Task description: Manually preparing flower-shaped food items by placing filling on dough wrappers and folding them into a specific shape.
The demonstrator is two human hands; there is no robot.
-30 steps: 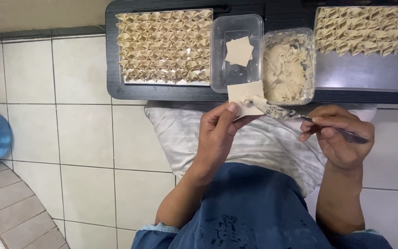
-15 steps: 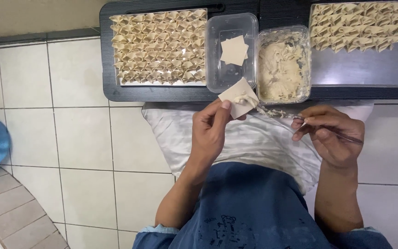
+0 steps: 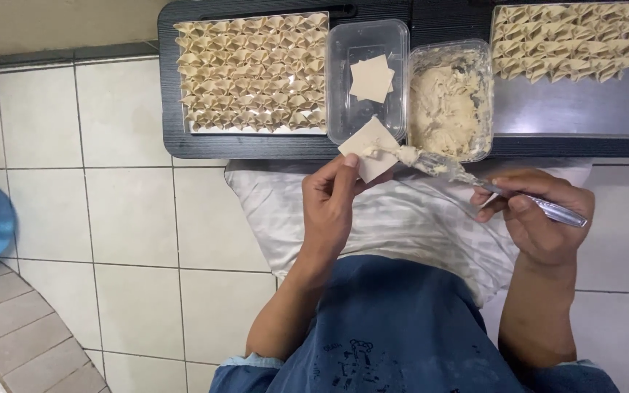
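With our left hand pinching the square wrapper flat, our right hand, gripping the spoon, should wipe the filling onto its middle, not the edges.

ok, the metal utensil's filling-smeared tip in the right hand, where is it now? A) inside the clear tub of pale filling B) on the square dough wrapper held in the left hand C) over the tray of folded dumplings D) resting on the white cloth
B: the metal utensil in the right hand has its filling-smeared tip on the square dough wrapper held in the left hand, outside the clear tub of pale filling.
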